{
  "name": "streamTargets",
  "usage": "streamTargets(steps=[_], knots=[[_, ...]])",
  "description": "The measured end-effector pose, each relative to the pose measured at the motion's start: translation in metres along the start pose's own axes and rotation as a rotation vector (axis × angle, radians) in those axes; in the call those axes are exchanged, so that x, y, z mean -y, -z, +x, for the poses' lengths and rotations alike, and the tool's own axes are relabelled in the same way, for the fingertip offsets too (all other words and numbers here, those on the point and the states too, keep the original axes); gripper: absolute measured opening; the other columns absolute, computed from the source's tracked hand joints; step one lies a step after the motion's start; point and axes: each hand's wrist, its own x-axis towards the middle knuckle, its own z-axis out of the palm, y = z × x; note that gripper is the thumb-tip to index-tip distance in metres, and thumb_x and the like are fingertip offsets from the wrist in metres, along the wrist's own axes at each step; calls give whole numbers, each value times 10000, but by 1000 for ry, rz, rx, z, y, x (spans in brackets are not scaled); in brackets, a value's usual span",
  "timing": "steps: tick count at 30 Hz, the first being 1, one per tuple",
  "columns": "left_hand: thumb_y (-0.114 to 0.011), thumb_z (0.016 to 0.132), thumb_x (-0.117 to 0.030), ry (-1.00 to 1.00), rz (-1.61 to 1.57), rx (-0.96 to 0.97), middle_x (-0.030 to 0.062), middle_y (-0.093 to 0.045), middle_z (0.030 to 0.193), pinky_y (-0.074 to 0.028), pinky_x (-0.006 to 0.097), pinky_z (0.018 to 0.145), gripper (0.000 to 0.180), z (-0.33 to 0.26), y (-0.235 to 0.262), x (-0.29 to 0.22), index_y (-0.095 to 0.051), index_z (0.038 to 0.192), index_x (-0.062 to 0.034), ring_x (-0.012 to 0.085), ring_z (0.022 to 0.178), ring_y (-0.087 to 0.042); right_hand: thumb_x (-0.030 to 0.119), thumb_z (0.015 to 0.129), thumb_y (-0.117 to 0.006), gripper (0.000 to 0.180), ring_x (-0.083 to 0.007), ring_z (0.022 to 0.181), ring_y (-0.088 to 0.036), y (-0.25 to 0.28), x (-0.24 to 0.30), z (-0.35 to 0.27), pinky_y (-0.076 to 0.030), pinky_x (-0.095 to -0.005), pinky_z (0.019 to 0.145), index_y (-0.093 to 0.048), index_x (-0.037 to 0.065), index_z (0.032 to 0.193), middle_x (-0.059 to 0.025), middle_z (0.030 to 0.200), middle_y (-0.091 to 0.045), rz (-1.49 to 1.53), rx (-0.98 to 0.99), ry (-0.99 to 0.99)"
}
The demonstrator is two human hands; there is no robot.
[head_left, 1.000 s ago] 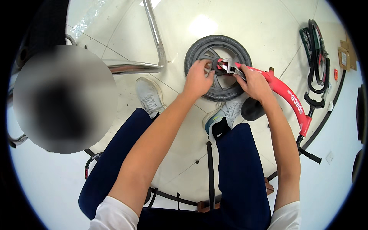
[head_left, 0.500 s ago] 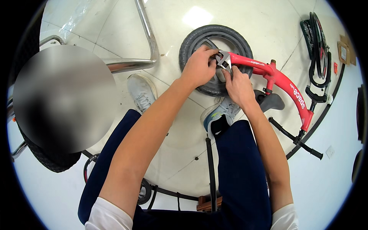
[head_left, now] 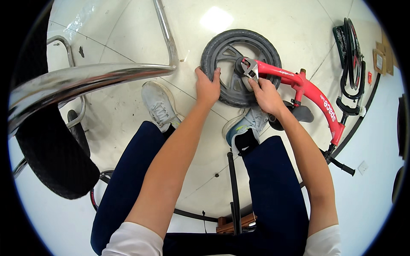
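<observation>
A black-tyred wheel (head_left: 228, 53) with dark spokes lies on its side on the floor, attached to a red bike frame (head_left: 318, 100) that stretches to the right. My left hand (head_left: 208, 88) grips the tyre's left edge, thumb on top. My right hand (head_left: 267, 96) holds a silver adjustable wrench (head_left: 251, 67) by its handle. The wrench's jaws sit at the hub, around the axle end where the frame meets the wheel; the exact contact is too small to tell. Fingers hide most of the handle. A dark saddle (head_left: 303, 113) lies just right of that hand.
A chair with chrome tubes (head_left: 106, 73) and a black padded part (head_left: 55, 162) occupies the left. My shoes (head_left: 160, 104) flank the space below the wheel. A black bar (head_left: 234, 187) stands between my legs. More bike parts (head_left: 352, 59) and cardboard (head_left: 379, 59) lie far right.
My left hand has left the wrench head and moved left and down onto the tyre. My right hand stays on the wrench. The blurred round shape over the chair is gone.
</observation>
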Motion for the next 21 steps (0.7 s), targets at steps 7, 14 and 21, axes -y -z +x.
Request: streamTargets(steps=[7, 14, 21], knots=[[-586, 927, -374, 72, -199, 38, 356, -586, 1010, -447, 502, 819, 617, -6, -13, 4, -305, 1245, 74, 498, 934, -584, 392, 965, -507, 498, -455, 775, -592, -13, 2, 1, -446, -471, 709, -558, -74, 798, -289, 749, -602, 116, -43, -97], [-592, 921, -384, 87, -194, -6, 350, -587, 1034, -444, 503, 831, 630, -12, -16, 0, -312, 1252, 73, 497, 953, -582, 416, 953, -520, 519, -441, 769, -607, -22, -1, 2, -453, -465, 710, -583, -82, 820, -280, 741, -607, 194, -93, -128], [-597, 917, -383, 111, -192, -13, 358, -587, 1043, -445, 496, 839, 645, -16, -18, -2, -310, 1276, 69, 495, 981, -581, 427, 943, -534, 536, -365, 686, -597, -33, -6, 5, -454, -450, 687, -592, -87, 806, -250, 697, -599, 295, -127, -167]])
